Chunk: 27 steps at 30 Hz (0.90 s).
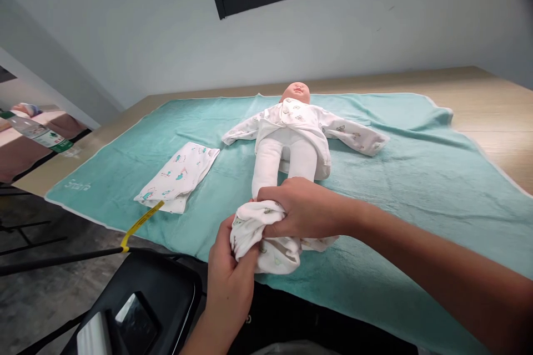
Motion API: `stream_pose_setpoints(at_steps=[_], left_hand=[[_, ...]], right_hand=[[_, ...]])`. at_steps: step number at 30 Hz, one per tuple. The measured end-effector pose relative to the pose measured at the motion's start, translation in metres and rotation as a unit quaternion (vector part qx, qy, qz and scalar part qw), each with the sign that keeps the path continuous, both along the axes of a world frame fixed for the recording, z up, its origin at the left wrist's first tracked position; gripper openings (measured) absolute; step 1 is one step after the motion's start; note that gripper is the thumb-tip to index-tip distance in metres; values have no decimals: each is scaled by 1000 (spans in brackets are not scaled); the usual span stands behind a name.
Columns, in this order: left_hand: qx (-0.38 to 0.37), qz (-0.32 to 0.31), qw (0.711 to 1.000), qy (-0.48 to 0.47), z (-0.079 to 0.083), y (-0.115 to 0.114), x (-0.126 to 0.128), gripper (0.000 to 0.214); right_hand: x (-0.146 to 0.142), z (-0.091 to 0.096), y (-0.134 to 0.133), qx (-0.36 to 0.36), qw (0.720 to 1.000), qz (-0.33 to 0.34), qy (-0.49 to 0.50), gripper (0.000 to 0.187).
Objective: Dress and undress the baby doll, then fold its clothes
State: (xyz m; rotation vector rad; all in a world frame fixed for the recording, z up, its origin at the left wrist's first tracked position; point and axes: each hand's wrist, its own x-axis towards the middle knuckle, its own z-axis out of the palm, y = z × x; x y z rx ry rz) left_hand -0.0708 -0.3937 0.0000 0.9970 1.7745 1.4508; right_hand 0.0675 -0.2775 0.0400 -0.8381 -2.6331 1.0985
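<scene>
A baby doll (pixel 291 133) lies on its back on a teal towel (pixel 416 177), head away from me, in a white printed top with its white legs bare. At the doll's feet I hold a bunched pair of white printed baby trousers (pixel 262 233). My left hand (pixel 229 272) grips the bunch from below, fingers closed on the fabric. My right hand (pixel 303 208) clasps it from above, right beside the doll's feet, which the cloth and hand hide.
A folded white printed garment (pixel 177 177) lies on the towel left of the doll. The towel covers a wooden table (pixel 491 100) against a grey wall. A black chair (pixel 137 299) stands below left. A plastic bottle (pixel 37 133) lies at far left.
</scene>
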Motion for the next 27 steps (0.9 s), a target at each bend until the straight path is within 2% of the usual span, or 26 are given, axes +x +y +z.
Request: stream_pose_setpoints(at_steps=[3,8,14,20,27], left_hand=[[-10,-22,1000,12,3,1,-6,24],[5,-25,1000,17,12,2,-9,22],[6,21,999,25,12,-2,-10,15],[-13,71,996,-53,9,-1,-7,30],[-5,68,994,-86,6,4,-8,40]], right_hand=[[0,-1,1,-2,1000,-2,2,31],[-1,-5,1,22,1000,-8,13,27],[-5,-7,-3,45,999,-16,13,31],[-6,-1,-7,-28,999,-21,-26,37],[-6,4,-9,-79,996,-22,-39,37]])
